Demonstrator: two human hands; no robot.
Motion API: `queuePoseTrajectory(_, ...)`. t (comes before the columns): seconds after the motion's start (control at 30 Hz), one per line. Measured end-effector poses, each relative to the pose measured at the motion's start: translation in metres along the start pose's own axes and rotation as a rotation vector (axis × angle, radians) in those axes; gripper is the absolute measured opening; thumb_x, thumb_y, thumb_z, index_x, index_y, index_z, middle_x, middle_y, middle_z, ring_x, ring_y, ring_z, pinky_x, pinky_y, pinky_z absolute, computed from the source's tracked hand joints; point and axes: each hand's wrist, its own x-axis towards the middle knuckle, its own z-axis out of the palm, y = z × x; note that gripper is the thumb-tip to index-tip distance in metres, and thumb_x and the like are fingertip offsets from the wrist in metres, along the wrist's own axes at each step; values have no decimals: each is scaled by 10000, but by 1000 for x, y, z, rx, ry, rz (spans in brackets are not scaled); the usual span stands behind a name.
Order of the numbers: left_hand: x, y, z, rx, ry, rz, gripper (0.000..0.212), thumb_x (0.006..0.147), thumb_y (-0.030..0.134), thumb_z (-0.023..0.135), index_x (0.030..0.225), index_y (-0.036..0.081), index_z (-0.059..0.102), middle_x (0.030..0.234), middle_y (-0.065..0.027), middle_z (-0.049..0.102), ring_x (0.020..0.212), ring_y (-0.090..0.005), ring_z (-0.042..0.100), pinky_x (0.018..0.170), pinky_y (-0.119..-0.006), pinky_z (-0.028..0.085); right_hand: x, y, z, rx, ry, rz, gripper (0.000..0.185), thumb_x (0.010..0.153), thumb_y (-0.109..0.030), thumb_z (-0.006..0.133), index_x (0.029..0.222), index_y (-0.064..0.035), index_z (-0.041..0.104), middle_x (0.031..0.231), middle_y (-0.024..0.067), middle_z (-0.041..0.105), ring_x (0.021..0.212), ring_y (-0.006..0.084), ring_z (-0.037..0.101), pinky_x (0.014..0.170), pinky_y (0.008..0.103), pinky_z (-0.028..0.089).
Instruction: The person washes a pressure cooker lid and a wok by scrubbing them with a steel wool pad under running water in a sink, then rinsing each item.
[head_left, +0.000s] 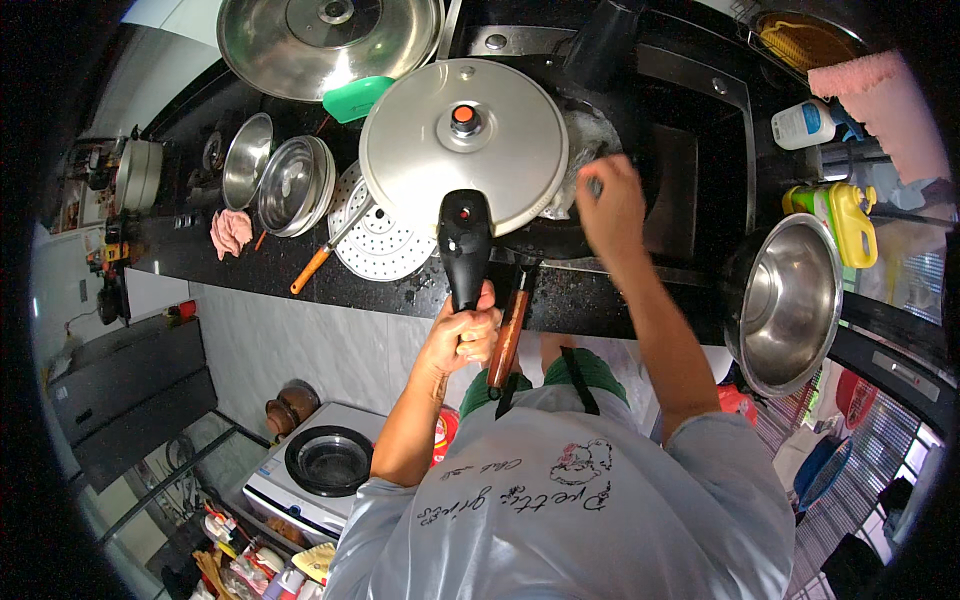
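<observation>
My left hand (463, 336) is closed around the black handle (465, 240) of an aluminium pressure cooker lid (517, 112). The lid has a red-topped knob at its centre, and whatever lies beneath it is hidden. My right hand (615, 210) hangs just right of the lid's rim with its fingers curled, slightly blurred. Whether it pinches anything cannot be made out. Below and behind that hand is a dark wok (555, 244) with pale, foamy-looking contents (589, 139). Its wooden handle (510, 337) points towards me, beside my left hand.
Left on the black counter are a perforated steamer plate (390, 244), a wooden-handled utensil (315, 262), steel bowls (289, 187), a pink cloth (231, 232) and a green scraper (352, 99). A large lid (262, 45) lies behind. Rightwards stand a steel basin (795, 300), spray bottle (802, 125) and yellow jug (844, 221).
</observation>
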Motion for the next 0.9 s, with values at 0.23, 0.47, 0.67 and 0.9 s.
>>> queuePoseTrajectory(0.23,-5,4,0,97,-53,44,264,838,82,489,1083,177,463,552,19,353,340,-56,315,304,-208,224,34,70,58,-603,-704,92,253,735,-42,620,985,-57,657,944,198,586,919,367,572,892,396,459)
queuePoseTrajectory(0.47,-4,0,10,103,119,1,206,803,115,537,976,151,431,554,16,336,357,-63,283,332,-222,198,22,-27,-20,150,-195,-141,257,747,-14,645,1001,-38,609,934,126,596,858,289,602,780,382,492)
queuePoseTrajectory(0.67,9,0,20,98,99,-60,189,788,11,491,912,131,414,565,16,323,360,-67,246,343,-231,195,25,-50,3,207,-196,-426,177,746,-4,642,915,-53,659,945,102,593,907,270,573,799,349,468)
queuePoseTrajectory(0.9,13,8,24,51,113,-66,198,781,-12,504,888,124,407,555,14,322,357,-70,266,340,-232,195,15,-56,10,329,-142,-458,171,737,-12,655,900,-61,665,945,102,576,905,272,549,782,348,465)
